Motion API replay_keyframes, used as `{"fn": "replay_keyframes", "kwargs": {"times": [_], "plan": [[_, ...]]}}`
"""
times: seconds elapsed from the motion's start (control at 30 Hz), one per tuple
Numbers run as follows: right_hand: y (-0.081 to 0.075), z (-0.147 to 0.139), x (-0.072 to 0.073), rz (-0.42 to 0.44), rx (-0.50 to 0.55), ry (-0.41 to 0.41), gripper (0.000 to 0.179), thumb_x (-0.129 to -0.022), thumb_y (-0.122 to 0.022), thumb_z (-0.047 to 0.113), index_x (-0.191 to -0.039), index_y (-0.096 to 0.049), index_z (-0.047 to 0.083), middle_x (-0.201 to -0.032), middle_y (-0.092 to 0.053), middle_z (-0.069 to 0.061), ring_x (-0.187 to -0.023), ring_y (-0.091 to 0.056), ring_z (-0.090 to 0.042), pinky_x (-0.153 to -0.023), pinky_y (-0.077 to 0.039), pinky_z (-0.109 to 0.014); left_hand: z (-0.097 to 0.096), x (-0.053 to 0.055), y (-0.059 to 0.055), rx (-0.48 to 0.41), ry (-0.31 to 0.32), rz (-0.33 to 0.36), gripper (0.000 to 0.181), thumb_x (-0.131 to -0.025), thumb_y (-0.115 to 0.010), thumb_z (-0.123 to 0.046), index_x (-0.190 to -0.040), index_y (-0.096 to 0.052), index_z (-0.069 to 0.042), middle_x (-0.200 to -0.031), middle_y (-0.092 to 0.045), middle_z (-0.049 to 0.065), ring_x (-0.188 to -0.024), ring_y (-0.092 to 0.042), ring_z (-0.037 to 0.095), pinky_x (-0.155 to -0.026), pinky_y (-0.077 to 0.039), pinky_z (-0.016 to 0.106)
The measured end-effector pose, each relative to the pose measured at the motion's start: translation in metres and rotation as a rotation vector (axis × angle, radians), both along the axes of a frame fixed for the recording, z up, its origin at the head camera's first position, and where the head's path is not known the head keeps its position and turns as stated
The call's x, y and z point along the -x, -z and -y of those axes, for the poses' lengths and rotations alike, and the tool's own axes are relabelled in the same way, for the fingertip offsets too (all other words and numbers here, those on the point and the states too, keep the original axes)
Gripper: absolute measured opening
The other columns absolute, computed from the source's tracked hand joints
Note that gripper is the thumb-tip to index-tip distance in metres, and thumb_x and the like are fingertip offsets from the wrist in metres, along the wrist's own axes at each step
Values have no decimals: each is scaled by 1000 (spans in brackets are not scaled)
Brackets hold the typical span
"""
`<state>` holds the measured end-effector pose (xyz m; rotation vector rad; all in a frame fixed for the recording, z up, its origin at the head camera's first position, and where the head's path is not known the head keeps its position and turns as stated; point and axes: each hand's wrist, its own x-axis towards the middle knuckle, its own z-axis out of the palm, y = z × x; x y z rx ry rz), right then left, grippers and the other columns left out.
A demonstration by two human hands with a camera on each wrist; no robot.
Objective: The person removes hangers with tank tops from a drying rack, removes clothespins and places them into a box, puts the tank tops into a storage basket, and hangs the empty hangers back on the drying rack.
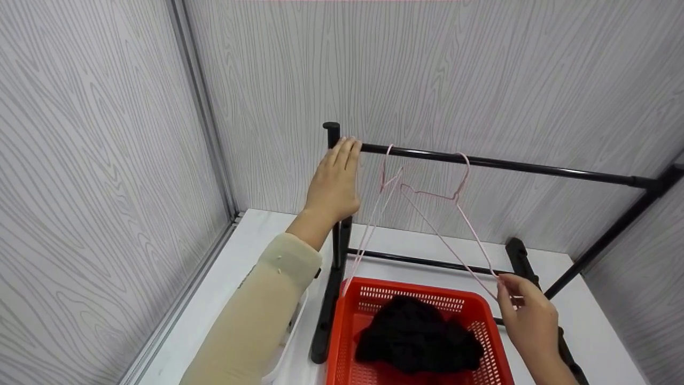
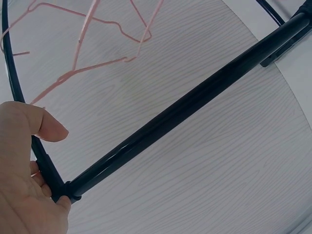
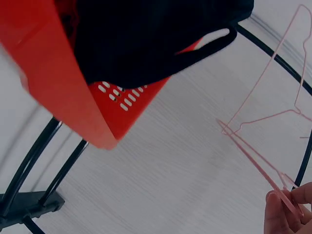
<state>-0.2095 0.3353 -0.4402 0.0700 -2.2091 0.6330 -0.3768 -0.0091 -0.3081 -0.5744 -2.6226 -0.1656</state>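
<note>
A black clothes rail (image 1: 513,164) spans a rack. At its left end, near the upright post (image 1: 332,133), my left hand (image 1: 334,184) rests against the rail with fingers extended. The left wrist view shows that hand's thumb (image 2: 52,127) standing off the bar. My right hand (image 1: 529,315) pinches a lower corner of a pink wire hanger (image 1: 475,238), whose hook goes over the rail. Another pink hanger (image 1: 386,166) hangs from the rail closer to my left hand. In the right wrist view, thumb and fingers close on the pink wire (image 3: 261,168).
Below the rail sits a red perforated basket (image 1: 483,305) containing black cloth (image 1: 417,337). A white container (image 1: 291,342) is partly hidden by my left sleeve. Wood-grain panels (image 1: 427,64) surround the white surface (image 1: 262,230), and black rack feet (image 1: 321,331) stand on it.
</note>
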Motion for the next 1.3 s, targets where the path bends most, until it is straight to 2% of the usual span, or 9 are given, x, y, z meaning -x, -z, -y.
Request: {"fn": "replay_keyframes", "kwargs": {"times": [0.37, 0.63, 0.77, 0.9, 1.03, 1.3], "plan": [[16, 14, -3, 6, 14, -88, 29, -83, -72, -8, -110, -71, 3, -88, -71, -6, -76, -66, -14, -72, -44, -2, -1, 0, 3, 31, -6, -13, 90, -85, -53, -10, -160, -4, -5, -167, -8, 12, -154, -2, 26, -122, 0, 35], [21, 15, -8, 14, 35, -133, 31, -83, -71, -9, -112, -70, 2, -88, -69, -4, -78, -62, -7, -69, -45, -5, 3, 3, 8, 49, 19, -37, 89, -87, -51, -12, -160, -2, -5, -167, -6, 12, -154, 0, 26, -122, -1, 36], [20, 13, -9, 5, 47, -146, 32, -82, -70, -11, -111, -71, 3, -87, -68, -3, -78, -60, -2, -67, -47, -6, 8, 2, 6, 39, 41, -5, 89, -87, -50, -12, -160, -1, -6, -168, -3, 11, -154, 4, 24, -122, 0, 36], [19, 11, -10, -26, 43, -178, 31, -81, -69, -13, -109, -71, 1, -87, -67, -5, -78, -59, 1, -66, -49, -8, 13, -2, 2, -27, 93, 39, 87, -88, -51, -12, -160, -4, -5, -168, -1, 10, -154, 4, 23, -122, -1, 36], [17, 7, -10, -70, 5, -208, 33, -78, -69, -14, -108, -71, 0, -86, -67, -8, -76, -60, -1, -68, -49, -9, 17, -9, 4, -97, 142, 51, 85, -88, -56, -12, -160, -11, -5, -168, -4, 11, -154, 0, 25, -123, -6, 38], [7, 1, -9, -67, -64, -157, 30, -80, -71, -12, -107, -71, 1, -87, -67, -3, -75, -61, -10, -76, -42, -4, 19, -26, 16, -116, 193, 21, 82, -87, -56, -10, -158, -18, -2, -167, -10, 14, -154, -6, 28, -122, -9, 42]]}}
